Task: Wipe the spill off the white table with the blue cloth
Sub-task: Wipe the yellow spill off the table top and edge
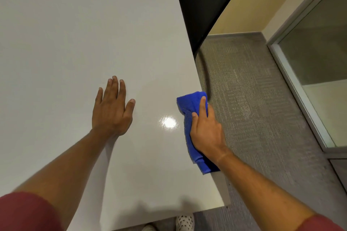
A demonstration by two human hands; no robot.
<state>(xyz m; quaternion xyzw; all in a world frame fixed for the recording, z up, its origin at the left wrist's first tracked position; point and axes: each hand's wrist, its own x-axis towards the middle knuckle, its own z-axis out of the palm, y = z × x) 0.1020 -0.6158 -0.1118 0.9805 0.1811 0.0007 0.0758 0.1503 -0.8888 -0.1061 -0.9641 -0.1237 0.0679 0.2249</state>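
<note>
Now the right hand [206,133] is pressing the blue cloth [189,110] flat against the white surface [75,33], right along its right-hand edge, with the fingers [202,104] curled over the top of the folded towel and the thumb tucked on its left side, a proper pinning grip that, by my reading, lets the palm push down and drag the fabric in one stroke. The left hand [111,110] lies spread and empty on the surface, fingers apart, palm down, well clear of the cloth; that looks like a brace to steady the body for the reach. The cloth is bunched into a long strip, its long axis running from near the person away up the edge, the far end poking past the fingertips, the near end trailing behind the wrist and slightly overhanging the edge above the grey carpet [253,99]. Just left of the cloth sits a bright glossy patch [170,122]; whether that is wet spill or only lamp glare, I cannot tell.
</note>
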